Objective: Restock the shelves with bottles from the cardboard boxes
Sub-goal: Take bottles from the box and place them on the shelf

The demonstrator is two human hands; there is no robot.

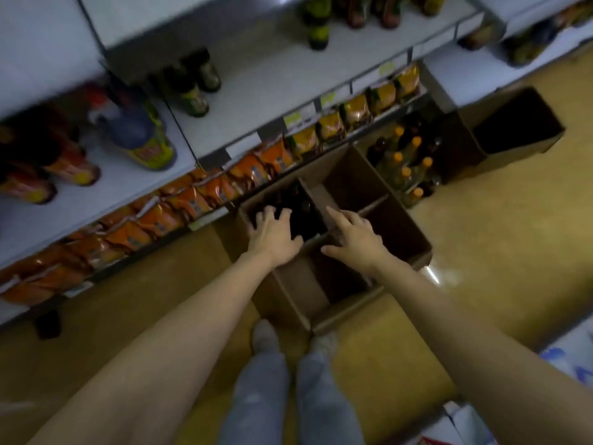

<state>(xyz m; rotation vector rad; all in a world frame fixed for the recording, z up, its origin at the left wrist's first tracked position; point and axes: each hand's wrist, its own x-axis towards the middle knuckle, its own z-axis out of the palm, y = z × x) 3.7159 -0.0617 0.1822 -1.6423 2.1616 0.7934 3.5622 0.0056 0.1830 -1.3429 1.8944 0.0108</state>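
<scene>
Legs: the person's grey trousers (288,393) and pale shoes (265,336) are showing at the bottom of the view, standing on the yellowish floor (481,252) just short of the box.
Cardboard box: an open cardboard box (414,252) is sitting on the floor directly in front of the feet, split by cardboard dividers (321,200) into compartments.
Left hand: the left hand (274,234) is reaching into the far-left compartment, fingers spread and slightly curved over the dark bottles (300,213); whether it is touching or gripping one is not clear.
Right hand: the right hand (354,237) is hovering over the middle divider, fingers loosely spread, index finger pointing forward, holding nothing.
Dark bottles: they are standing in the far-left compartment, only their dark tops showing; the other compartments are looking dark inside and their contents cannot be made out.
Orange-capped bottles: a cluster of orange-capped bottles (407,162) is standing on the floor just right of the box's far end.
Second box: another open carton (519,123) is sitting further right, well apart.
Bottom shelf: orange snack packets (192,200) are lining the lowest shelf beside the box.
Upper shelves: the white shelves (263,81) are carrying a few scattered bottles, among them a blue-capped bottle (144,136) on the left and a dark green bottle (317,24) higher up.
</scene>
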